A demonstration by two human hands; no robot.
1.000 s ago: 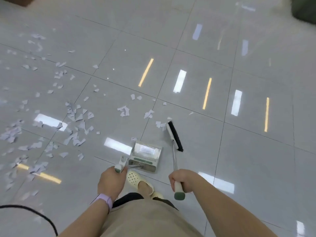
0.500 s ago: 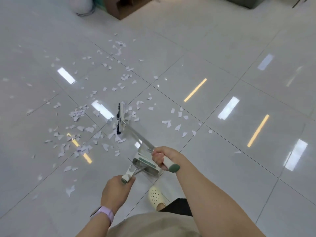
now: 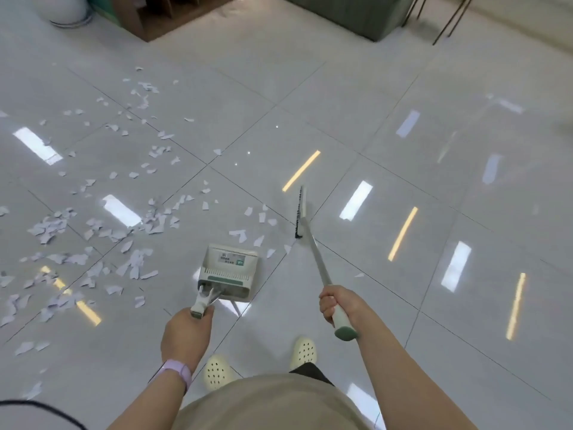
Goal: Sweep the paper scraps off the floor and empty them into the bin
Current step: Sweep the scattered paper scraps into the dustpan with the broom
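Where the glossy pale floor (image 3: 387, 88) spreads out in large square tiles with thin dark joints, it mirrors bright white and amber light strips. Torn white paper scraps (image 3: 102, 231), flat and ragged-edged, lie scattered across the left half, thickest at the near left, with a few stragglers reaching the middle, just left of the broom head. At the far edge stand a brown wooden piece of furniture (image 3: 148, 17), a dark green block (image 3: 356, 13) and a white round base (image 3: 71, 10).

A broom (image 3: 313, 249) slants from the near right toward the far middle; its thin metal shaft ends in a narrow, long head with black bristles, edge-on to the floor. The right hand (image 3: 338, 305) has its fingers clenched round the white grip, just above the green end cap, forearm stretched forward.

Left of it, a boxy cream plastic dustpan (image 3: 229, 268) has a comb of teeth, a green strip and a label whose writing is too small to read. The left hand (image 3: 186, 333) grips the dustpan's handle end, fingers wrapped round it, knuckles up, with a lilac band (image 3: 175, 375) at the wrist.

Two cream perforated clogs (image 3: 217, 370) stand near.
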